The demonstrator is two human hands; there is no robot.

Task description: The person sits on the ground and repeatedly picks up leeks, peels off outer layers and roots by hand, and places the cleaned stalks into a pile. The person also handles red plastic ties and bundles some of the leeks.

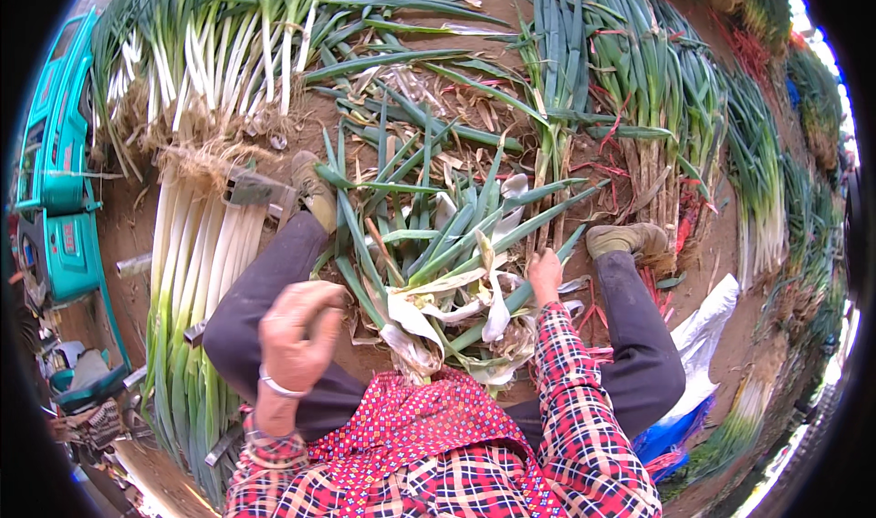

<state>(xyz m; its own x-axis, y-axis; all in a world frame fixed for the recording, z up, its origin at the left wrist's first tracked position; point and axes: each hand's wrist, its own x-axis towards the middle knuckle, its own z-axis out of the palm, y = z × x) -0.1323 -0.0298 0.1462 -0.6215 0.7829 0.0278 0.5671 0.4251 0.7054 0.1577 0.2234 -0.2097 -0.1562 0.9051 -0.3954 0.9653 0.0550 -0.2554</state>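
Note:
My left hand (301,336), with a pale bracelet at its wrist, is raised above my left knee. Its fingers are loosely curled, the thumb stands apart, and nothing shows in it. My right hand (545,275) reaches down between my legs to the lower stalks of a bundle of green onions (558,73). Its fingertips are partly hidden, so whether they grip a stalk is unclear. Between my feet lies a heap of stripped green onion leaves (438,244) and pale peeled skins (410,312). Left of my leg, clean white-stemmed green onions (185,244) rest across a metal-barred rack (253,193).
More white-stemmed green onions (212,59) lie at upper left. Untrimmed bundles (643,73) with red ties extend along the right. A teal vehicle (65,155) stands at far left. A white and blue sack (698,340) lies beside my right leg, on bare soil (712,244).

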